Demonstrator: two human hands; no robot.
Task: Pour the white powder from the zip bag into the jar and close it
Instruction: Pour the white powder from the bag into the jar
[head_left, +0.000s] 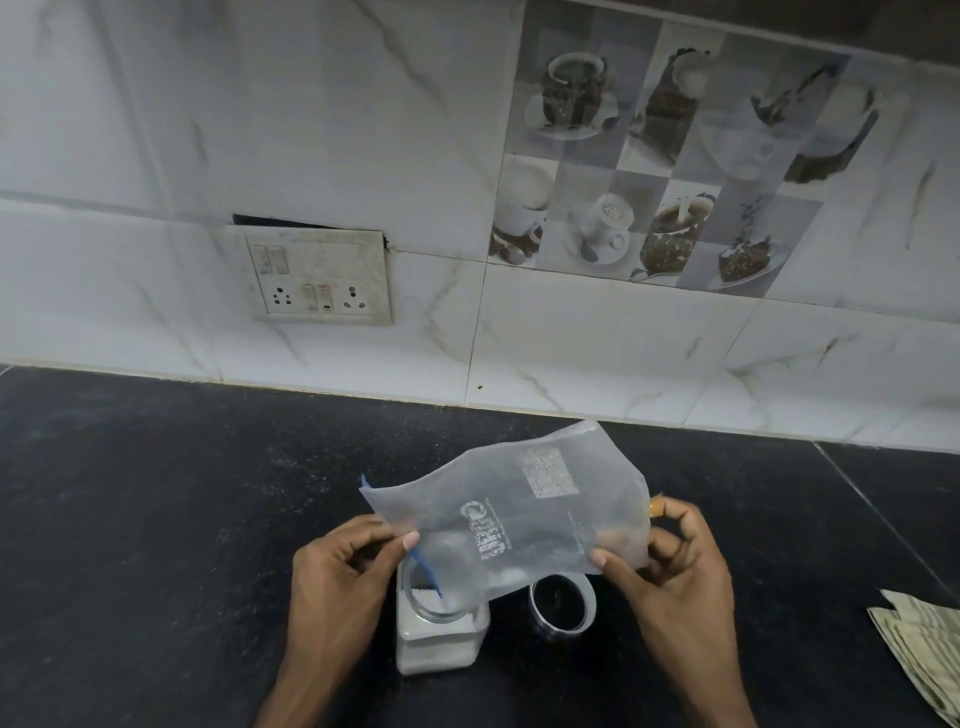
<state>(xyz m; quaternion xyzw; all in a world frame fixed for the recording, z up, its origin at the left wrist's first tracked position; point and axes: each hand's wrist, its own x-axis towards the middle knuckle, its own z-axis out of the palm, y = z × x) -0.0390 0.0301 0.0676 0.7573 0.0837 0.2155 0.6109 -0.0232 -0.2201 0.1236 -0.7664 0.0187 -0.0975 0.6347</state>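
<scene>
**Pour nearly done, lid still off**

Our left hand pinches the bag at its zip end, fingers curled on the film. Below it the jar stands on the table, already holding powder. The bag looks almost empty. Its long axis climbs from lower left to upper right, mouth down in the jar. The lid lies just right of the jar. Our right hand pinches the raised end. We judge that closing remains.

- Zip bag print: too blurred for me to read.
- Jar below the left hand: mouth partly behind the bag.
- Folded cloth right of the right hand: cut off.
</scene>
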